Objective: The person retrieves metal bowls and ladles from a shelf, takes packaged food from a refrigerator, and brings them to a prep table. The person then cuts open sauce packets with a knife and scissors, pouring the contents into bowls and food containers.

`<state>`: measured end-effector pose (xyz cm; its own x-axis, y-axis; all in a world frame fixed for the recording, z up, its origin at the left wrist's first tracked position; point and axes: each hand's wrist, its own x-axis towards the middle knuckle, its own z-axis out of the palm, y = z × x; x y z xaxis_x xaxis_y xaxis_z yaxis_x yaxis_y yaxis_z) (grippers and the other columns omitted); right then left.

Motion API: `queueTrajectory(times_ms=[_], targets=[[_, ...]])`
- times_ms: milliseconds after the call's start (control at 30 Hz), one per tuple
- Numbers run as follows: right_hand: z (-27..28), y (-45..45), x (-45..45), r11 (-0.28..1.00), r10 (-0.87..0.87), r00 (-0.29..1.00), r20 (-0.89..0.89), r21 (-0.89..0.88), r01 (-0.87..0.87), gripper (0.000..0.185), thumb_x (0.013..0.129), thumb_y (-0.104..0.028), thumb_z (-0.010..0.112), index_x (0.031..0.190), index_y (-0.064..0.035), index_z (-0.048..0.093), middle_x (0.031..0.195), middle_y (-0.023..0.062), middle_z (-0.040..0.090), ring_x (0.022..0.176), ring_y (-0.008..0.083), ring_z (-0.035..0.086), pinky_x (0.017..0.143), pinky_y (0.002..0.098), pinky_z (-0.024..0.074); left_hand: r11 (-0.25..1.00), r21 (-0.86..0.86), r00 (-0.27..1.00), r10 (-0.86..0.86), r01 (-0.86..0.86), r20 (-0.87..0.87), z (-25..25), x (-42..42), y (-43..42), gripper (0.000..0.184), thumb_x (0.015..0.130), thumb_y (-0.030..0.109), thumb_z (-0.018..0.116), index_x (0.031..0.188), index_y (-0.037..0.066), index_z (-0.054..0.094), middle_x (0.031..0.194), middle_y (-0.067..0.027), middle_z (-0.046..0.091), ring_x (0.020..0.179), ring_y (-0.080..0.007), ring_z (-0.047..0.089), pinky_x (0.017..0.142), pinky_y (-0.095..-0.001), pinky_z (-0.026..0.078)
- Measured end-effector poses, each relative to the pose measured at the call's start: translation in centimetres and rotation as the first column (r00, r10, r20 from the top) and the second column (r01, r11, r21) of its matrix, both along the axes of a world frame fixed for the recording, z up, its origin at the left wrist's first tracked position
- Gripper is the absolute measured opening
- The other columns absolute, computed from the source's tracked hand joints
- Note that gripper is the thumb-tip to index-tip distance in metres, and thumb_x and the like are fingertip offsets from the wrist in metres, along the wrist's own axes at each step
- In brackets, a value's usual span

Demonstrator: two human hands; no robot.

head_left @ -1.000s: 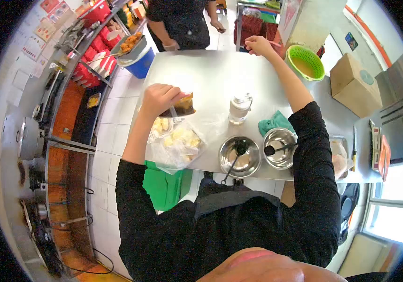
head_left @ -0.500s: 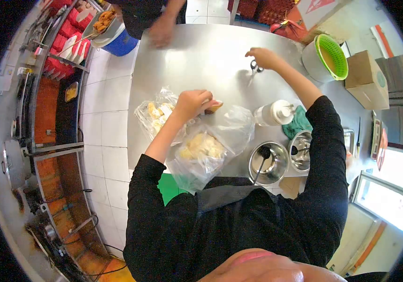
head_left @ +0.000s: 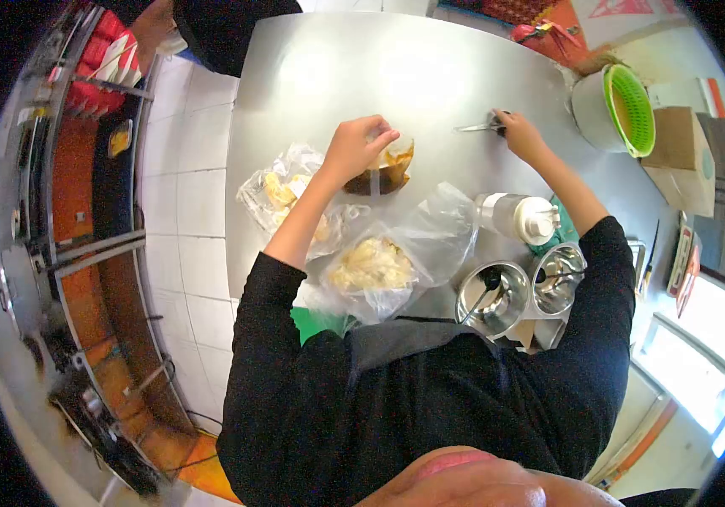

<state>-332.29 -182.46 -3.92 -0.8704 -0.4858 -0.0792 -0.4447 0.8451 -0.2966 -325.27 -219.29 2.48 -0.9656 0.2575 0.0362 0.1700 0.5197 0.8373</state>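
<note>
The left hand pinches the top of a brown-filled pouch, just below its fingers. The right hand grips scissors, blades toward the left hand. Nearer the body than both, a clear bag lies on the counter.

White floor tiles border seemingly metal shelving, opposite a brightly lit window.

Legible text: none | flat white panel with red markings, upper right: no wording can be read
</note>
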Motion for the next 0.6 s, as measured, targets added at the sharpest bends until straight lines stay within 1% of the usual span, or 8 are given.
queueTrajectory(times_ms=[67, 200, 233, 267, 367, 433, 500, 600], targets=[[-0.2, -0.4, 0.1, 0.98, 0.008, 0.998, -0.067, 0.2, 0.006, 0.04, 0.076, -0.007, 0.057, 0.115, -0.005, 0.05, 0.102, 0.0207, 0.055, 0.092, 0.0372, 0.054, 0.078, 0.0406, 0.045, 1.0, 0.01, 1.0, 0.017, -0.017, 0.002, -0.3, -0.3, -0.3, 0.026, 0.079, 0.027, 0.063, 0.082, 0.001, 0.062, 0.076, -0.0104, 0.064, 0.072, -0.0191, 0.061, 0.068, -0.0295, 0.046], [3.5, -3.1, -0.5, 0.996, -0.054, 0.998, -0.018, 0.064, 0.055, 0.042, 0.078, -0.003, 0.056, 0.119, -0.0044, 0.047, 0.098, 0.0172, 0.057, 0.089, 0.03, 0.057, 0.076, 0.0384, 0.0465, 0.996, 0.085, 0.999, 0.037, -0.038, 0.021, -1.2, -0.6, -1.2, 0.025, 0.081, 0.026, 0.06, 0.083, 0.001, 0.063, 0.075, -0.0092, 0.064, 0.07, -0.0154, 0.06, 0.066, -0.0282, 0.046], [4.8, -4.0, -0.6, 0.978, -0.027, 0.905, 0.424, -0.175, 0.111, 0.043, 0.079, -0.004, 0.057, 0.121, -0.0047, 0.046, 0.097, 0.0145, 0.057, 0.088, 0.0252, 0.057, 0.074, 0.0367, 0.0466, 0.993, 0.112, 0.999, 0.034, -0.038, 0.031, -1.6, -0.6, -1.4, 0.025, 0.081, 0.026, 0.059, 0.083, 0.001, 0.063, 0.073, -0.0088, 0.064, 0.068, -0.0142, 0.06, 0.065, -0.0277, 0.046], [6.0, -5.1, -0.2, 0.899, 0.108, 0.633, 0.767, -0.347, 0.267, 0.045, 0.079, -0.004, 0.057, 0.123, -0.005, 0.045, 0.096, 0.0119, 0.057, 0.088, 0.0205, 0.057, 0.073, 0.0351, 0.0466, 0.993, 0.11, 0.998, 0.045, -0.048, 0.036, -1.8, -0.7, -1.4, 0.025, 0.081, 0.026, 0.059, 0.083, 0.001, 0.063, 0.073, -0.0088, 0.064, 0.068, -0.0142, 0.06, 0.065, -0.0277, 0.046], [9.0, -8.6, 2.1, 0.811, 0.26, 0.547, 0.796, -0.487, 0.323, 0.052, 0.078, -0.012, 0.065, 0.125, -0.0068, 0.045, 0.086, 0.0008, 0.05, 0.081, 0.0093, 0.05, 0.073, 0.0253, 0.0429, 0.977, 0.091, 0.976, 0.182, -0.194, 0.122, -2.5, -1.4, -1.2, 0.025, 0.077, 0.025, 0.061, 0.08, 0.001, 0.064, 0.07, -0.0114, 0.063, 0.066, -0.0197, 0.061, 0.063, -0.0299, 0.047], [9.9, -9.4, 2.3, 0.888, 0.255, 0.611, 0.749, -0.432, 0.159, 0.061, 0.073, -0.026, 0.071, 0.124, -0.0056, 0.046, 0.084, 0.0004, 0.049, 0.08, 0.0106, 0.048, 0.075, 0.0242, 0.0408, 0.944, 0.124, 0.95, 0.292, -0.305, 0.112, -3.1, -2.2, -1.2, 0.025, 0.076, 0.026, 0.062, 0.078, 0.001, 0.064, 0.067, -0.0108, 0.063, 0.061, -0.0186, 0.06, 0.06, -0.0292, 0.046], [9.3, -10.9, 2.7, 0.966, 0.212, 0.72, 0.661, -0.255, -0.051, 0.078, 0.065, -0.048, 0.073, 0.122, -0.0013, 0.047, 0.101, 0.0122, 0.056, 0.095, 0.02, 0.053, 0.079, 0.0295, 0.0429, 0.935, 0.136, 0.942, 0.313, -0.329, 0.124, -2.7, -2.7, -1.4, 0.024, 0.076, 0.026, 0.062, 0.077, 0.001, 0.065, 0.067, -0.0099, 0.064, 0.061, -0.0182, 0.06, 0.06, -0.0289, 0.046], [9.4, -14.1, 3.2, 0.961, 0.215, 0.752, 0.623, -0.272, -0.049, 0.074, 0.068, -0.052, 0.069, 0.115, 0.0012, 0.051, 0.087, 0.0134, 0.059, 0.079, 0.0204, 0.057, 0.069, 0.0303, 0.045, 0.925, 0.152, 0.933, 0.324, -0.347, 0.157, -2.2, -2.6, -1.5, 0.022, 0.077, 0.025, 0.062, 0.077, 0.003, 0.065, 0.066, -0.0066, 0.063, 0.059, -0.0134, 0.056, 0.058, -0.0267, 0.044]])
